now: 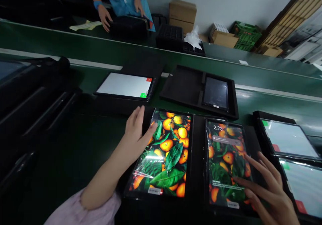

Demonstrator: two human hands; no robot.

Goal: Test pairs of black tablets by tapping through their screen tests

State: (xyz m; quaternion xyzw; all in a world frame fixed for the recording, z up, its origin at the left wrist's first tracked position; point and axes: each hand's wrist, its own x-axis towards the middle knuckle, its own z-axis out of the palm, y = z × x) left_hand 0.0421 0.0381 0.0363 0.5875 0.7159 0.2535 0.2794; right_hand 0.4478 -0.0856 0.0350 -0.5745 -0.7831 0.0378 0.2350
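Note:
Two tablets lie side by side in front of me, both showing an orange-fruit wallpaper under clear film. My left hand (pixel 136 131) rests flat with fingers stretched on the upper left edge of the left tablet (pixel 164 154). My right hand (pixel 266 188) is spread open, its fingertips touching the lower part of the right tablet (pixel 225 161), whose screen shows the time 2:23.
A white-screen tablet (pixel 125 85) lies behind on the green conveyor (pixel 276 99), beside a black tray (pixel 186 84) holding a dark tablet (pixel 215 93). Two more lit tablets (pixel 289 139) sit at right. Black trays (pixel 32 97) stack at left. Another person's hands (pixel 104 16) work across the belt, near cardboard boxes (pixel 182 15).

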